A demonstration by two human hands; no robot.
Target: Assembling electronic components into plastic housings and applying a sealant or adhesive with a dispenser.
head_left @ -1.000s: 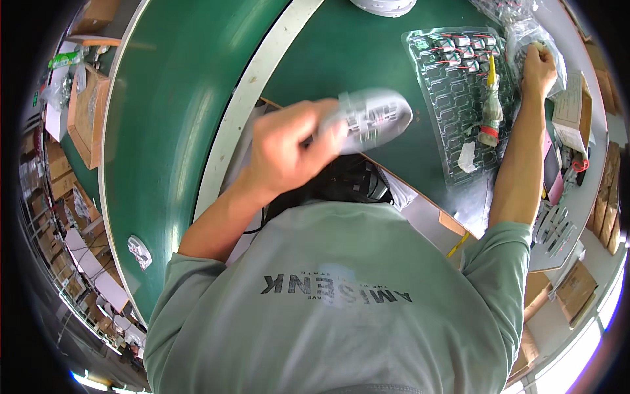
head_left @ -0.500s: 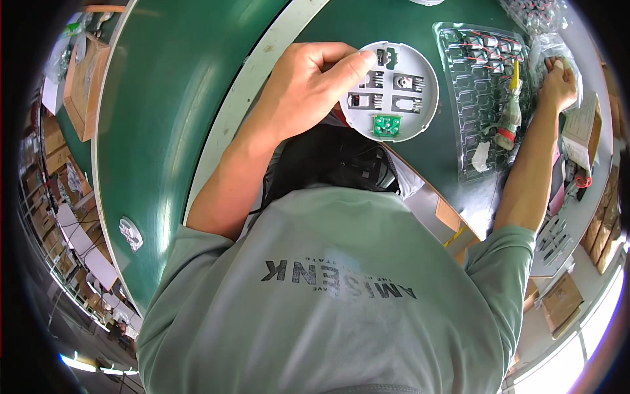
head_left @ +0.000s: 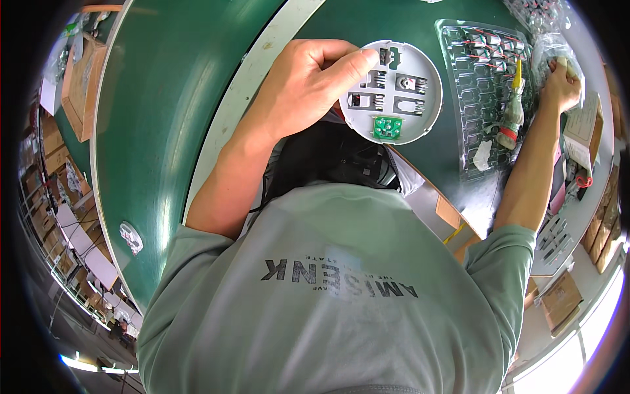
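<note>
My left hand (head_left: 308, 85) grips a round white plastic housing (head_left: 417, 65) by its left rim, thumb on top. Cut-outs with metal contacts show on the housing's face, and a small green circuit board (head_left: 387, 127) sits at its near edge. Far off to the right, my right hand (head_left: 562, 87) is at a clear plastic bag (head_left: 558, 47), its fingers curled and partly covered by the film. Whatever lies between those fingers is hidden.
A clear blister tray (head_left: 469, 111) holds several small parts with red wires at its far end. On it lies a brush (head_left: 512, 121) with a yellow tip. A cardboard box (head_left: 583, 128) stands beside my right forearm. Another white part (head_left: 130, 237) rests on the green surface at left.
The housing in my left hand has shifted very slightly to the right. My right hand has turned a little at the bag, and the bag's film has moved with it.
</note>
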